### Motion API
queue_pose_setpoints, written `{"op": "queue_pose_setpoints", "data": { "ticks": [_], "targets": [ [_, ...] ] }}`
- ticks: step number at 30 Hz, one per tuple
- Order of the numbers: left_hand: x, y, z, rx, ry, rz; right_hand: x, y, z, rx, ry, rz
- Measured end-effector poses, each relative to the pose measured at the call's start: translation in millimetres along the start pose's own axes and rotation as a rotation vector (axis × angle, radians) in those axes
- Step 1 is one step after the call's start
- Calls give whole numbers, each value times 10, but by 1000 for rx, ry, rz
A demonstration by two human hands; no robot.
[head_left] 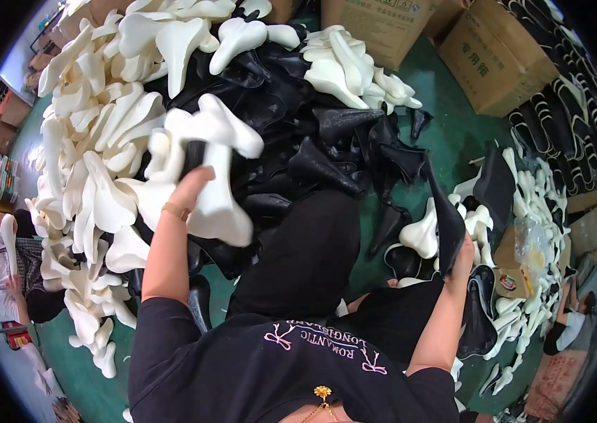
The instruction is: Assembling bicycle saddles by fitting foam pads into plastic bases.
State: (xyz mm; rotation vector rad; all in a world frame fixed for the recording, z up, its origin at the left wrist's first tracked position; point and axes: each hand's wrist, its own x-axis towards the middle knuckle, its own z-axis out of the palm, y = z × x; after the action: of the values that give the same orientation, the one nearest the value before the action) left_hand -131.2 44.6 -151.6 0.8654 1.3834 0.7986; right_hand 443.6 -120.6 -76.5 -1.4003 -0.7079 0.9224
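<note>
Seated low, we are lifting a white foam saddle pad (217, 169) clear of the heap (101, 141) in our closed left hand (189, 185), while our right hand (462, 252) is gripping a black saddle shell (446, 211) upright beside the knee (312, 247).

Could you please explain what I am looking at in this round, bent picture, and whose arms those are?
There is no machine here: a person wears a wide fisheye camera on the head, looking down, so straight edges curve. The two bare arms from below are that person's own. The left hand grips a white foam saddle-shaped pad; the right hand holds a black saddle-shaped shell. On the green floor lie heaps of white pads and black shells, with cardboard boxes behind.
</note>
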Motion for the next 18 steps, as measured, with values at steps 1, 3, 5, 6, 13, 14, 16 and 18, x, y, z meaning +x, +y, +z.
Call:
{"op": "queue_pose_setpoints", "data": {
  "ticks": [1, 3, 5, 6, 13, 14, 16, 18],
  "targets": [
    [-284, 330, 279, -240, -83, -77, -76, 27, -129, -93, 58, 4],
    [-562, 432, 338, -512, -240, -32, -172, 90, -42, 2, 80, -42],
    [-914, 618, 671, -711, -335, 14, -255, 4, 243, -4, 48, -64],
    [-1151, 805, 919, -818, -395, 24, -293, -58, 343, -73, 30, -108],
    [-1423, 575, 1557, -833, -688, -54, -432, -195, 771, 119, -196, -117],
    [-1492, 644, 1644, -839, -765, -39, -487, -266, 813, 194, -217, -75],
    [-1337, 581, 1831, -1011, -635, -208, -624, -429, 897, 205, -154, -78],
    [-1253, 597, 1965, -808, -551, -76, -713, -386, 829, 97, -48, -218]
  ]
}}
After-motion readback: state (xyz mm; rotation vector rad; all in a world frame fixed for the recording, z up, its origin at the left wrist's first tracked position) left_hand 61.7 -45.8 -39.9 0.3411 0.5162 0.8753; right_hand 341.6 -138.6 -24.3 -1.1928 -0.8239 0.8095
